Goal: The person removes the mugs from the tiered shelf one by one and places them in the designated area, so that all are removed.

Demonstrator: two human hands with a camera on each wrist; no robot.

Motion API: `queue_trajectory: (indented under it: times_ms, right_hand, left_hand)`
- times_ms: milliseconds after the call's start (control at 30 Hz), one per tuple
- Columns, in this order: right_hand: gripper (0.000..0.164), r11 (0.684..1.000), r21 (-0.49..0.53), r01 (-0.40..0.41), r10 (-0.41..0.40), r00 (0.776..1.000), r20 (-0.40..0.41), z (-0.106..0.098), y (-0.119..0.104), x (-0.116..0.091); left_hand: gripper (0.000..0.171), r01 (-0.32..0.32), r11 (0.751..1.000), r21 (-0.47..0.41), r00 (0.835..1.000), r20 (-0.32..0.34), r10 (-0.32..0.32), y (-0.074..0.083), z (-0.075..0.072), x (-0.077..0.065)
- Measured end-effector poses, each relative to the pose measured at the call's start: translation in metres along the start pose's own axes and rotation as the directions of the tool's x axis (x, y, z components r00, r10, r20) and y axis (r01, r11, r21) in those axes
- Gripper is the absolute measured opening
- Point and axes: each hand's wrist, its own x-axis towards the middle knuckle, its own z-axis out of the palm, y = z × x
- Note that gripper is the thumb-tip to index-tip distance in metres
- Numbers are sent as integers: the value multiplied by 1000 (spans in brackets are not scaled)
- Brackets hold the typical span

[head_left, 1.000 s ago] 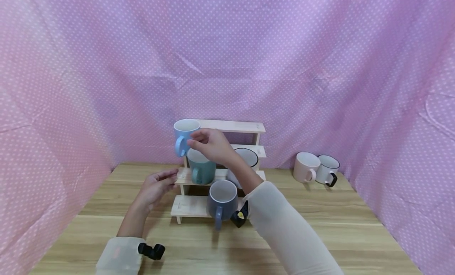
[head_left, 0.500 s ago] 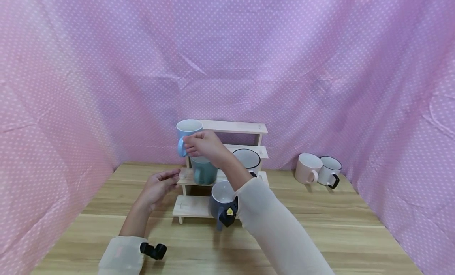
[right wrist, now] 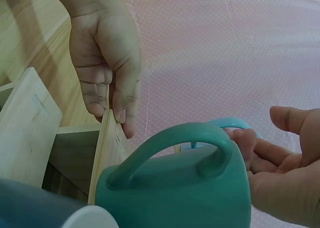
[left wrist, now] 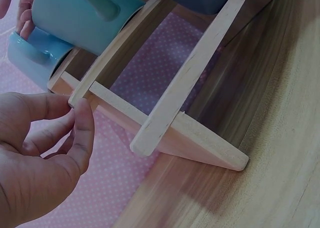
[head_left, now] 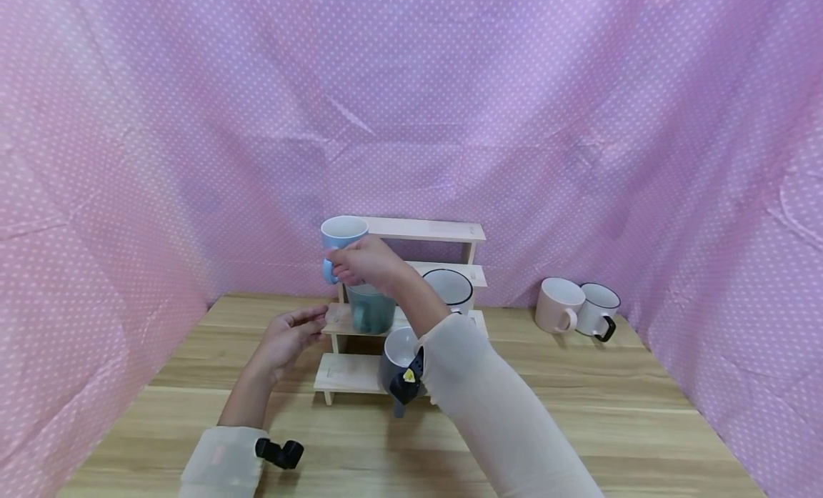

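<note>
My left hand [head_left: 283,344] pinches the left end of a wooden stand's second board [left wrist: 95,75] between thumb and fingers. The light blue mug [head_left: 343,230] stands upright at the left of the stand's third board. At its handle is my right hand [head_left: 369,266], with loosely bent fingers touching that side; in the right wrist view the thumb [right wrist: 287,119] stands apart from them. A teal mug [right wrist: 175,188] sits just below, partly hidden by the right hand in the head view. On the lowest board the dark grey mug [head_left: 388,373] is partly covered by the right wrist camera.
A white mug with a black rim [head_left: 450,289] is on the stand's right side, behind my right forearm. Farther right on the wooden table [head_left: 579,426] stand a pale pink mug [head_left: 556,309] and another white mug with a black handle [head_left: 594,316]. Pink dotted cloth surrounds the table.
My right hand has shifted slightly left from the light blue mug's side onto its handle, and its forearm now covers more of the grey mug. The left hand keeps its hold on the board.
</note>
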Motion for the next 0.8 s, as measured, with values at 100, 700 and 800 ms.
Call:
queue_trajectory:
  times_ms: [100,700,800]
  right_hand:
    - [35,1000,-7,-3,3,1000,6,2,1,3]
    - [24,972,205,-111,96,992,85,1,10,17]
    - [25,970,217,-106,95,994,60,2,10,18]
  left_hand:
    - [46,-5,1000,1,1000,1,5,-1,-1,1]
    - [46,0,1000,-7,1000,2,0,-2,-1,2]
    - [45,3,1000,-2,1000,4,-3,-1,-2,2]
